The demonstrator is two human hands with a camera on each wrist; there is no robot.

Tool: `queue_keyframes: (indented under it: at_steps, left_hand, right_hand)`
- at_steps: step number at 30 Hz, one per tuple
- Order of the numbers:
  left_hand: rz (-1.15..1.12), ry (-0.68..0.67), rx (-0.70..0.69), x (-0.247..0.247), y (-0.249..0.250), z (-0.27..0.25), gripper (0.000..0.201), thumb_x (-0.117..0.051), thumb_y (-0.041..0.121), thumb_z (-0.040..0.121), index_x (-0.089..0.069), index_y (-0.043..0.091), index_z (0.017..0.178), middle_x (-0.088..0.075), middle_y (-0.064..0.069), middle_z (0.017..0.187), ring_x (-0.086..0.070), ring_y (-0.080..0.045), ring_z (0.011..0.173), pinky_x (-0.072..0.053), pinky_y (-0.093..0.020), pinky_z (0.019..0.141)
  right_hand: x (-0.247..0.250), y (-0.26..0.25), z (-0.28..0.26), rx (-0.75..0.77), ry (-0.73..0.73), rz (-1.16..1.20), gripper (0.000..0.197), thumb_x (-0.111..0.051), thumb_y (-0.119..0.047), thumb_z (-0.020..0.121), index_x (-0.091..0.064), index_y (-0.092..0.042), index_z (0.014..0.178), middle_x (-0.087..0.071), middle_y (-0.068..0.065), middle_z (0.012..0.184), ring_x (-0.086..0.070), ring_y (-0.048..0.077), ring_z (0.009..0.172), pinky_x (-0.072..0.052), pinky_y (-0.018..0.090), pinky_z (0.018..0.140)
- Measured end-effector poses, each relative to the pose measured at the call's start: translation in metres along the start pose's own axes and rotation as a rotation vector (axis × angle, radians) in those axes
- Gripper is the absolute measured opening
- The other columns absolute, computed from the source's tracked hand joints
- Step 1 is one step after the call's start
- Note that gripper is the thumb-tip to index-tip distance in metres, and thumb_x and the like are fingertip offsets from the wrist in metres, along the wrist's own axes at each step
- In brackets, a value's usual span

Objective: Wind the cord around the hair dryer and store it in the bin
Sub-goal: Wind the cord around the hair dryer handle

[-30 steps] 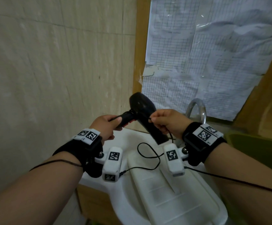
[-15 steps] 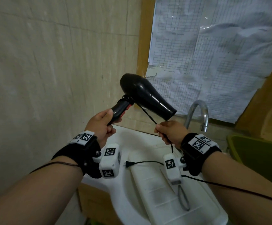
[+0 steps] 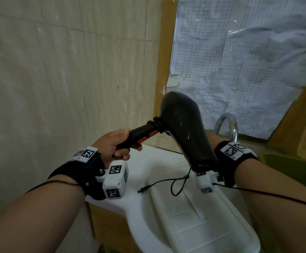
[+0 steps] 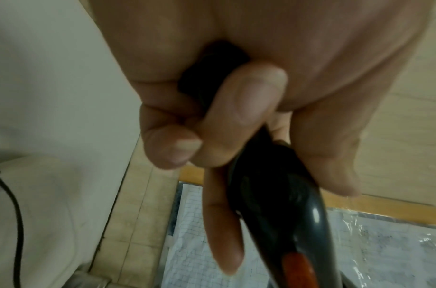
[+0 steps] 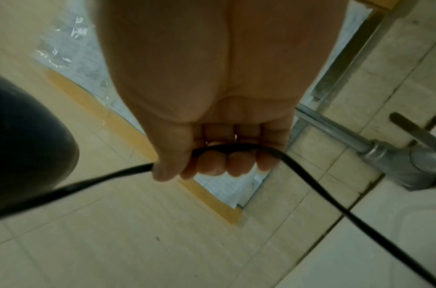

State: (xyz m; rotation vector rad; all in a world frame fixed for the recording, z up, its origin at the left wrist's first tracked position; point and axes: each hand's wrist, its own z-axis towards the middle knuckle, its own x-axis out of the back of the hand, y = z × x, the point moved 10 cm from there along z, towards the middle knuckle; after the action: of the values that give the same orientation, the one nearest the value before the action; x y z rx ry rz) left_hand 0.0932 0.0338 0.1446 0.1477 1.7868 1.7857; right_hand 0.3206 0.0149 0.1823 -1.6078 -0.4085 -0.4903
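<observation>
A black hair dryer [image 3: 183, 128] with an orange switch is held up over the white sink [image 3: 148, 165], nozzle pointing down toward me. My left hand [image 3: 115, 145] grips its handle [image 4: 273, 194]. Several turns of black cord [image 3: 157, 123] are wound where handle meets body. My right hand [image 5: 212, 155] is hidden behind the dryer body in the head view; the right wrist view shows its fingers curled round the cord [image 5: 310, 185]. The loose cord end hangs to a loop and plug [image 3: 142, 189] on the white lid [image 3: 194, 225]. A green bin [image 3: 294, 170] stands at right.
A chrome tap [image 3: 225, 125] rises behind the sink, close to my right wrist. A tiled wall is at left, and a plastic-covered gridded sheet [image 3: 239, 61] in a wooden frame hangs behind. A wooden cabinet lies below the sink.
The dryer has turned from nozzle pointing right to nozzle pointing down toward me. My right hand has carried the cord up behind the dryer body, and less loose cord lies on the lid.
</observation>
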Motion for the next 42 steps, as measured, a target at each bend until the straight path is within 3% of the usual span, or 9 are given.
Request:
queue_keyframes:
  at_steps: [2,4,10,14,19,23,32,37,42]
  left_hand:
    - [0.069,-0.024,0.002,0.001,0.0,-0.002,0.076,-0.078,0.053,0.058,-0.059,0.006,0.115,-0.069,-0.015,0.078,-0.036,-0.002,0.032,-0.046,-0.021,0.044]
    - [0.156,-0.045,0.0,0.001,0.003,-0.003,0.08,-0.078,0.058,0.054,-0.061,0.009,0.115,-0.07,-0.012,0.078,-0.035,-0.002,0.033,-0.045,-0.02,0.045]
    - [0.47,-0.179,0.052,-0.013,0.007,-0.005,0.056,-0.082,0.053,0.048,-0.071,0.041,0.101,-0.074,-0.002,0.079,-0.041,-0.005,0.042,-0.039,-0.014,0.046]
    - [0.9,-0.126,0.101,-0.009,0.013,-0.001,0.043,-0.067,0.043,0.058,-0.063,0.059,0.098,-0.073,0.002,0.087,-0.045,-0.01,0.055,-0.041,-0.018,0.053]
    - [1.228,-0.049,0.09,-0.016,0.016,0.01,0.041,-0.065,0.021,0.082,-0.06,0.034,0.121,-0.067,0.012,0.099,-0.061,0.0,0.086,-0.043,-0.015,0.077]
    - [1.404,0.075,0.079,-0.015,0.016,0.015,0.039,-0.06,0.03,0.085,-0.059,0.027,0.124,-0.065,0.003,0.116,-0.059,-0.018,0.107,-0.042,-0.026,0.09]
    - [1.042,0.417,-0.039,0.003,0.026,0.017,0.03,-0.054,0.027,0.089,-0.065,0.014,0.114,-0.068,-0.007,0.089,-0.052,-0.013,0.06,-0.038,-0.024,0.056]
    - [0.55,0.571,-0.065,0.016,0.016,0.009,0.027,-0.052,0.024,0.091,-0.064,0.015,0.114,-0.068,-0.007,0.079,-0.043,-0.009,0.042,-0.04,-0.029,0.058]
    - [0.21,0.531,-0.103,0.012,0.01,0.007,0.021,-0.048,0.021,0.094,-0.061,0.017,0.11,-0.067,-0.009,0.078,-0.032,-0.004,0.033,-0.037,-0.021,0.049]
  right_hand:
    - [0.008,-0.003,0.009,0.037,0.001,-0.24,0.016,-0.052,-0.016,0.091,-0.06,-0.008,0.079,-0.057,0.005,0.077,-0.05,0.014,0.069,-0.044,0.024,0.07]
    - [0.019,-0.001,0.027,0.043,0.006,-0.393,0.026,-0.054,-0.026,0.088,-0.065,-0.004,0.097,-0.061,0.004,0.08,-0.053,0.014,0.069,-0.044,0.023,0.064]
    - [0.042,-0.019,0.037,0.091,0.054,-0.637,0.018,-0.055,-0.029,0.087,-0.061,-0.012,0.085,-0.056,0.004,0.08,-0.051,0.016,0.079,-0.039,0.025,0.065]
    - [0.036,-0.028,0.039,0.111,0.029,-0.705,0.031,-0.058,-0.04,0.085,-0.054,-0.012,0.074,-0.048,-0.001,0.065,-0.045,0.014,0.065,-0.035,0.021,0.055]
    - [0.029,-0.043,0.035,0.151,0.011,-0.667,0.037,-0.056,-0.045,0.085,-0.052,-0.013,0.067,-0.046,-0.001,0.061,-0.046,0.015,0.064,-0.036,0.023,0.057]
    - [0.008,-0.067,0.024,0.229,-0.001,-0.641,0.034,-0.055,-0.042,0.087,-0.056,-0.017,0.064,-0.05,-0.003,0.062,-0.046,0.009,0.059,-0.035,0.021,0.053]
    - [-0.028,-0.064,0.012,0.26,-0.046,-0.198,0.025,-0.053,-0.018,0.087,-0.067,0.003,0.089,-0.048,-0.003,0.054,-0.041,0.01,0.049,-0.034,0.022,0.051]
    - [-0.061,-0.039,0.01,0.213,-0.2,-0.072,0.017,-0.052,-0.015,0.089,-0.062,-0.026,0.079,-0.054,-0.002,0.058,-0.044,0.011,0.048,-0.037,0.023,0.048]
    - [-0.072,-0.017,0.013,0.174,-0.237,0.056,0.022,-0.051,-0.015,0.091,-0.065,-0.03,0.083,-0.055,-0.003,0.058,-0.046,0.008,0.044,-0.039,0.021,0.047]
